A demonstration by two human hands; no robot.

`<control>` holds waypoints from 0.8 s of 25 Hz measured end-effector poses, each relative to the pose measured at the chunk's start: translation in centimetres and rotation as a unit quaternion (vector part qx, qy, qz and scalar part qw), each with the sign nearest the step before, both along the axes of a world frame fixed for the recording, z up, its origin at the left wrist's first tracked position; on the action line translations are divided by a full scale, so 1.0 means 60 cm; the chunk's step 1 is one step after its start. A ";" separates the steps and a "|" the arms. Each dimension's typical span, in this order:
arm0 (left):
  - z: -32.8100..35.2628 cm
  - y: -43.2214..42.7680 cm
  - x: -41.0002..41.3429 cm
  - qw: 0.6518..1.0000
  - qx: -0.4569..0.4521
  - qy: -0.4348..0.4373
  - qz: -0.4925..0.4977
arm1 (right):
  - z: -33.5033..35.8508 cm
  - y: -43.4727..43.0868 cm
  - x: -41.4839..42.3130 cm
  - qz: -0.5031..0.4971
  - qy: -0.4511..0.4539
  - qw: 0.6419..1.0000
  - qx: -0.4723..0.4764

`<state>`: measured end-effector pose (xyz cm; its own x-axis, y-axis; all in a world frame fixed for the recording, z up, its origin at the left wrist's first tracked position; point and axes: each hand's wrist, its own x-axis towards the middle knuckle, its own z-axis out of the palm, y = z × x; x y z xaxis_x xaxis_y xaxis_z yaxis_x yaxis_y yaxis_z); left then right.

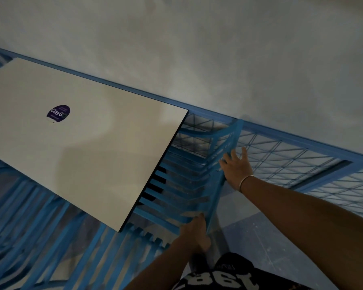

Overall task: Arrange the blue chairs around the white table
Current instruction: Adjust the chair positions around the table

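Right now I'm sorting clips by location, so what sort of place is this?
Likely a café or canteen seating area: a white table with a logo sticker, blue slatted chairs around it, and a blue mesh railing beside them.

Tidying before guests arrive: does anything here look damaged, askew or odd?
Only the purple sticker on the white table: its lower edge looks ragged, as if partly peeled. The blue chair under the left hand and right hand seems lined up with the table's end.
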<state>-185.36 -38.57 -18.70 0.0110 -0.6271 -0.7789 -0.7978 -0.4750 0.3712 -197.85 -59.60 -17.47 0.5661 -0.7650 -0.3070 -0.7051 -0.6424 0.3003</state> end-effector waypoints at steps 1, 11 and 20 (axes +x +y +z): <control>-0.001 -0.005 0.000 1.000 -0.002 0.004 -0.001 | 0.002 -0.005 0.001 -0.003 0.001 1.000 0.002; -0.034 -0.027 0.007 0.998 -0.064 -0.009 0.027 | 0.006 -0.025 0.025 -0.079 0.010 0.995 0.068; -0.016 0.057 0.027 0.996 -0.046 0.056 0.050 | -0.012 0.174 0.005 -0.037 -0.051 0.985 0.163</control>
<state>-183.75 -35.14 -19.63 -0.0068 -0.6956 -0.7184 -0.6999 -0.5098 0.5003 -197.52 -49.17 -18.19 0.5529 -0.6760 -0.4871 -0.7696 -0.6384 0.0124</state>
